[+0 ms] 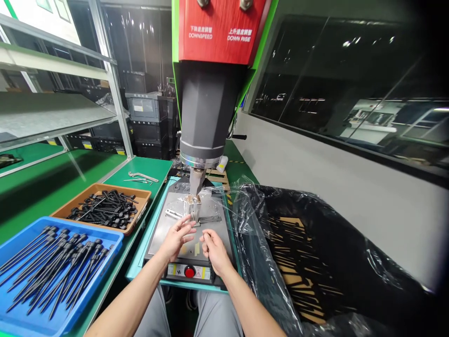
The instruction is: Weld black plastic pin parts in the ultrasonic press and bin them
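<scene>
"What do we have nearest us?"

"Our legs in grey trousers (pixel 217 311), and to the left the shallow blue plastic tray (pixel 117 241) with long black rods with thick heads (pixel 65 252), laid roughly one way."

"And just past our knees?"

"The round red button (pixel 189 271) on the machine's front. Above it our hands are apart: the left hand (pixel 173 241) is open, fingers spread beside the upright metal fixture block (pixel 194 208). The right hand (pixel 214 250) has thumb and forefinger drawn together; we can't tell whether they pinch anything."

"Is a rod in the block?"

"We can't make that out. The tapered metal tool (pixel 196 181) hangs over it."

"So how much is done?"

"We see two lots on the left: the tidy one in blue and a jumbled one in the brown plastic tray (pixel 143 204) beyond. On the right, dark pieces lie over cardboard within black plastic sheeting (pixel 336 243). Which are finished and which remain, we can't say."

"Farther off?"

"A silver wrench (pixel 143 177) on the green desk (pixel 147 164), then stacked grey and black crates (pixel 145 110) at the back."
</scene>
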`<state>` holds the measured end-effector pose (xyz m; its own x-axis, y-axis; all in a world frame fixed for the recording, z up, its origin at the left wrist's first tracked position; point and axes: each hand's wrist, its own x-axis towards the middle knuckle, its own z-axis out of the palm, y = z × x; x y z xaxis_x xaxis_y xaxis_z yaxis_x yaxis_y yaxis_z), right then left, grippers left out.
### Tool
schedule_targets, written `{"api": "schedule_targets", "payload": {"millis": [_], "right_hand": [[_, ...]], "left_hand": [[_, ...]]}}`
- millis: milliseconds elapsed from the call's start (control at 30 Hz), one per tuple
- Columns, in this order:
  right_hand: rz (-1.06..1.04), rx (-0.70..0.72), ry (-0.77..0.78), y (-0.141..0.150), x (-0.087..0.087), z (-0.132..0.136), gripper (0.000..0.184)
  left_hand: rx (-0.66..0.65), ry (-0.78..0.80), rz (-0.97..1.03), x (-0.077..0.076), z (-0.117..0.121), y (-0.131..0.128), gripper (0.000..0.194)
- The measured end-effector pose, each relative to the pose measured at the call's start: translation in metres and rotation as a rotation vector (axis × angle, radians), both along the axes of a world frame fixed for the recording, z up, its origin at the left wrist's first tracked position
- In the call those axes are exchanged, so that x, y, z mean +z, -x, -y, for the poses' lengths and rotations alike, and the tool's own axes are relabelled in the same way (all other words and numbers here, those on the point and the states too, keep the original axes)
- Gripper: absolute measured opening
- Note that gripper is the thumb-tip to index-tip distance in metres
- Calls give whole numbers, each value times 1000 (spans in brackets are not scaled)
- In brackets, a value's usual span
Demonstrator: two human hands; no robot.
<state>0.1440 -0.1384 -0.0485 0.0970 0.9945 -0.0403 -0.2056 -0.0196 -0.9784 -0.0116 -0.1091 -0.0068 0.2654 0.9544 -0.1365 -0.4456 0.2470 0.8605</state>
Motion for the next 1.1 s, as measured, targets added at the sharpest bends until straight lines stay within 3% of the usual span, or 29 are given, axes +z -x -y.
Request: {"api": "schedule_targets", "payload": {"millis": [133, 233, 367, 533, 633, 867, 1100], "right_hand": [[61, 28, 39, 10, -4, -21, 41], [70, 76, 26, 21, -3, -36, 37], [121, 120, -5, 30, 0, -54, 44], [408, 19, -160, 27, 7, -67, 51], [512, -43, -244, 24, 11, -69, 53], [567, -166, -344, 19, 20, -84, 42], [564, -232, -358, 11, 38, -96, 41]], "left_hand": [[-17, 18, 146, 3, -7, 1, 76], [58, 64, 198, 2, -11, -1, 76], [94, 141, 326, 3, -14, 2, 65], [120, 293, 546, 11, -18, 6, 40], [191, 364, 629, 7, -22, 2, 34], [343, 405, 631, -11, -37, -1, 29], [349, 279, 602, 8, -40, 13, 25]]}}
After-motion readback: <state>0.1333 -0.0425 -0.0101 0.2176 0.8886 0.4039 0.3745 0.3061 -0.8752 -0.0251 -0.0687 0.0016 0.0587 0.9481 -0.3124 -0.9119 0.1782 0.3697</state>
